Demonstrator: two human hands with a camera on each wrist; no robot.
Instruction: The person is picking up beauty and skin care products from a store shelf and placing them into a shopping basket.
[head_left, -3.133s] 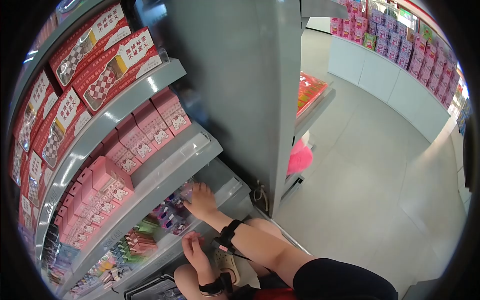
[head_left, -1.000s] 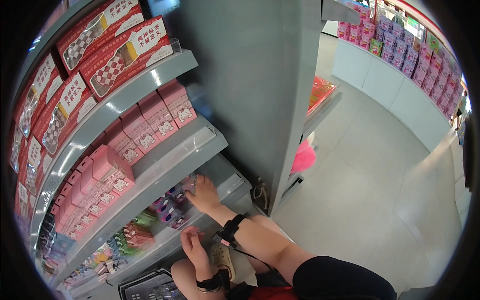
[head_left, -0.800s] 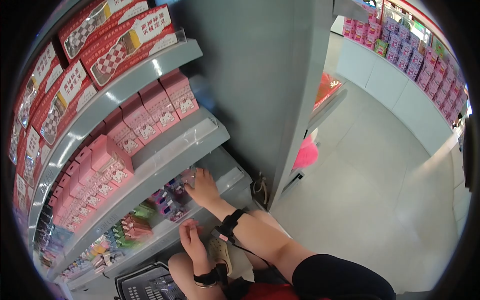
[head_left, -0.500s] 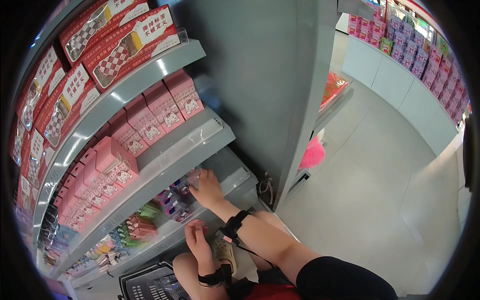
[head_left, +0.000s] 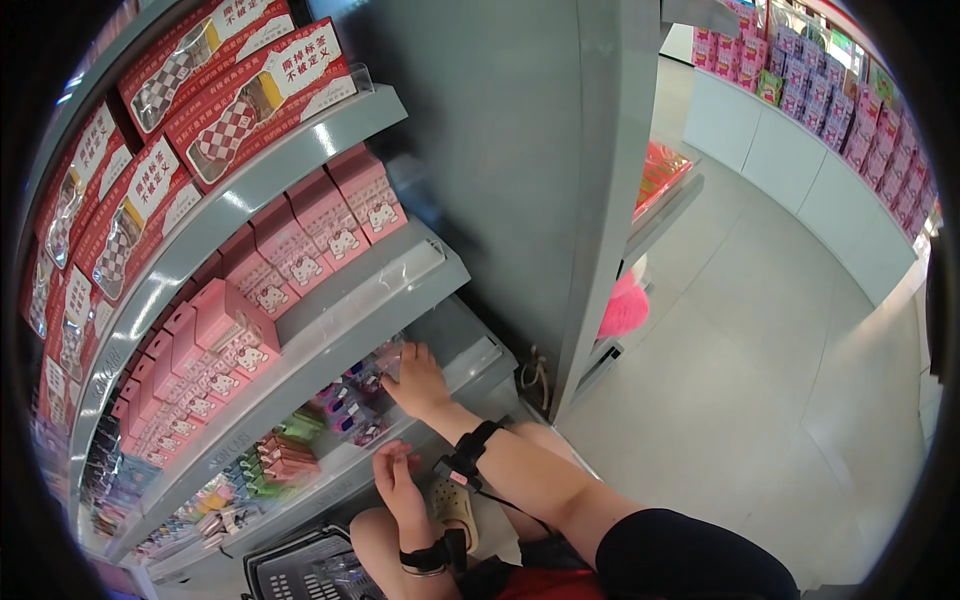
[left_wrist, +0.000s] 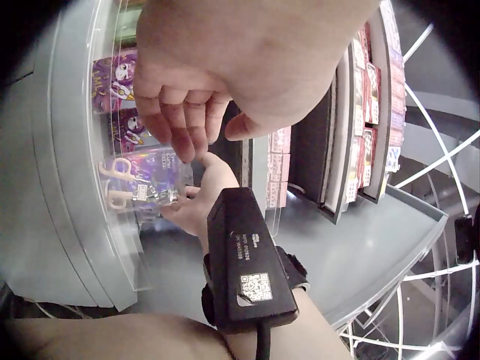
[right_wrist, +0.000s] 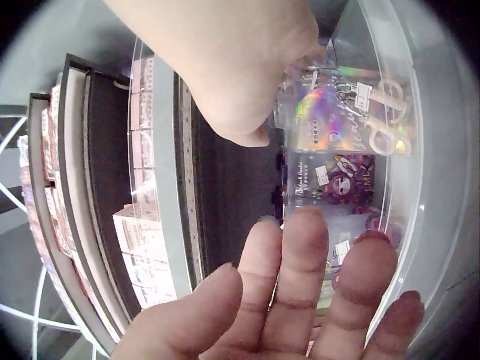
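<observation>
The right hand (head_left: 415, 375) reaches into the bottom shelf (head_left: 450, 330) near its right end and grips a shiny packet (right_wrist: 341, 120), which stands beside purple packets (right_wrist: 341, 187). The left hand (head_left: 397, 480) hangs near the shelf's front edge, fingers relaxed, holding nothing.

Right hand (left_wrist: 204, 189) holds a holographic packet (left_wrist: 142, 178) — left hand (left_wrist: 240, 64) hovers above.

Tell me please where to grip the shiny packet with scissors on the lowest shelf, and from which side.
Probably pinch the shiny packet by its near edge, fingers on both flat faces, coming from the open front of the shelf. It is thin, and purple packets crowd one side.
</observation>
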